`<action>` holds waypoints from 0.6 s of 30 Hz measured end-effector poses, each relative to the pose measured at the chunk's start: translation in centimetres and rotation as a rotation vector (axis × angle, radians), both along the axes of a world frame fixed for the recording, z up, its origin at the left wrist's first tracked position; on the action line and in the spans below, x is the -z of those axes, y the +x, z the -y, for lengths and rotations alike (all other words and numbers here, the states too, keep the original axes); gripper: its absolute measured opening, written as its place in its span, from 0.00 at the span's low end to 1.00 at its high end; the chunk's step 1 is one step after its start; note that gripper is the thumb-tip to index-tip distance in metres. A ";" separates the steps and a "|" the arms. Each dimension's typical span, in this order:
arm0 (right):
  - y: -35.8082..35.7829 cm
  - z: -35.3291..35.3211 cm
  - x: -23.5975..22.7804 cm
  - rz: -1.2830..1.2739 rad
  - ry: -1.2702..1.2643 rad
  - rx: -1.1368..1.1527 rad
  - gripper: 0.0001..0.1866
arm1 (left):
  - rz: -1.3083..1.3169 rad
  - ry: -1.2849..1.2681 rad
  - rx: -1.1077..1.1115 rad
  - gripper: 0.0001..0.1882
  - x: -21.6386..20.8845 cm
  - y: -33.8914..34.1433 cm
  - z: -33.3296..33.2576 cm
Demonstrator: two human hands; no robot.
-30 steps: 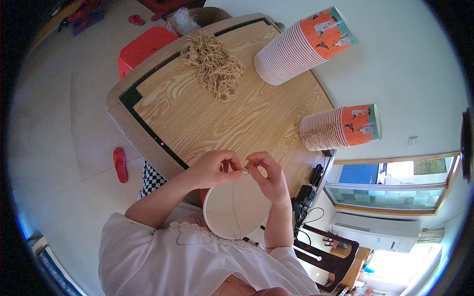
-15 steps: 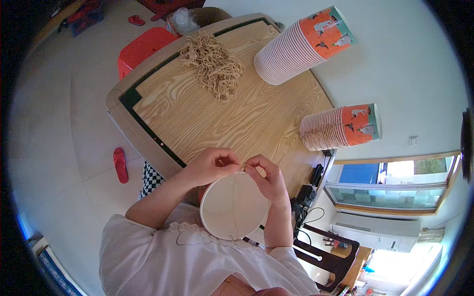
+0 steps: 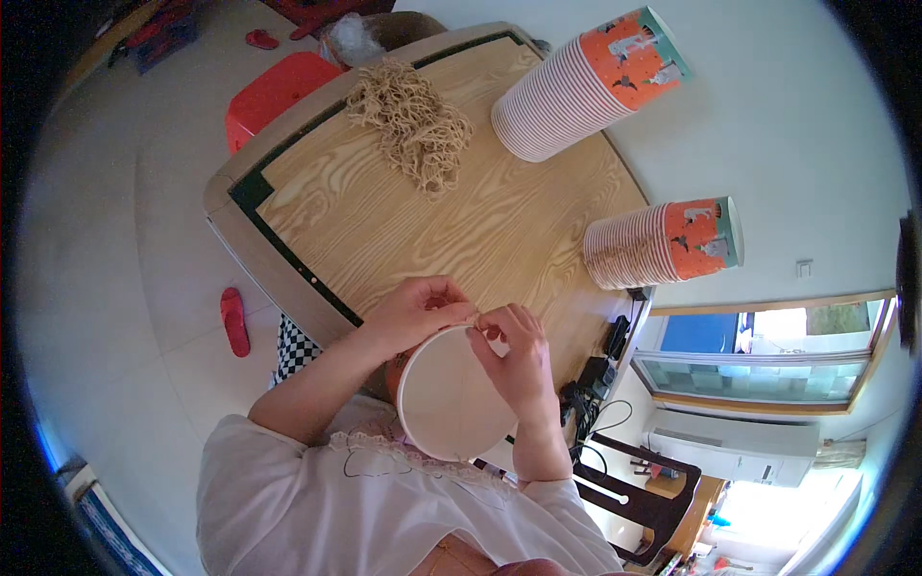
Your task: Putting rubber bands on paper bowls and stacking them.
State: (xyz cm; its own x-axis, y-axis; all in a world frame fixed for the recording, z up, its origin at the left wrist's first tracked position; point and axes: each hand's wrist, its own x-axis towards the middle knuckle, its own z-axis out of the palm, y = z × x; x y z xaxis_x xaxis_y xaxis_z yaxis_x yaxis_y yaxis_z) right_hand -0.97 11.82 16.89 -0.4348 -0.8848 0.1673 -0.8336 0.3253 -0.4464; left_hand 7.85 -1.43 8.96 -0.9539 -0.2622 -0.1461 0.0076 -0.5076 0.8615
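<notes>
A paper bucket [image 3: 444,408], white inside and orange outside, rests against my body with its mouth facing up. My left hand [image 3: 419,315] is at its far rim, thumb and forefinger pinched on a short tan piece of string. Beside it my right hand [image 3: 521,360] is closed in a pinch on the same string, with its fingers curled over the rim. Fingers mostly hide the string there, and only a faint line of it shows inside the bucket.
A heap of tan string [image 3: 413,130] lies on the wooden table [image 3: 384,240]. Toward the right edge lie a tall stack of nested paper buckets [image 3: 562,101] and a shorter one [image 3: 634,245]. A red stool [image 3: 274,101] stands beyond the left edge; black cables [image 3: 579,413] hang at right.
My right hand has turned and come further over the rim, fingers more curled. The bucket has shifted slightly right and tilted, and the string across its mouth is now barely visible.
</notes>
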 end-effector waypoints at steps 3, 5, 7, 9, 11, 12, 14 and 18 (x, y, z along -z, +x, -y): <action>-0.7 -1.2 0.0 0.360 -0.028 0.149 0.08 | 0.064 -0.368 0.008 0.13 -0.6 0.8 0.3; -1.3 -1.5 0.0 0.360 -0.039 0.154 0.06 | 0.058 -0.439 0.030 0.15 -0.8 1.3 0.4; -2.1 -1.9 0.8 0.500 -0.160 0.202 0.05 | 0.045 -0.512 0.055 0.16 -0.7 1.4 0.2; -2.5 -2.0 1.1 0.501 -0.144 0.229 0.05 | 0.010 -0.532 0.052 0.16 -0.4 1.3 0.1; -2.8 -2.1 1.8 0.504 -0.129 0.254 0.05 | 0.036 -0.520 0.075 0.16 -0.9 1.3 0.2; -2.8 -2.0 2.1 0.511 -0.147 0.247 0.05 | 0.061 -0.506 0.095 0.16 -1.2 1.2 0.3; -2.8 -1.9 2.2 0.518 -0.166 0.238 0.05 | 0.016 -0.486 0.066 0.15 0.0 -0.1 0.3; -3.0 -1.9 2.6 0.561 -0.198 0.261 0.05 | 0.050 -0.412 0.118 0.14 -0.3 -1.5 -0.2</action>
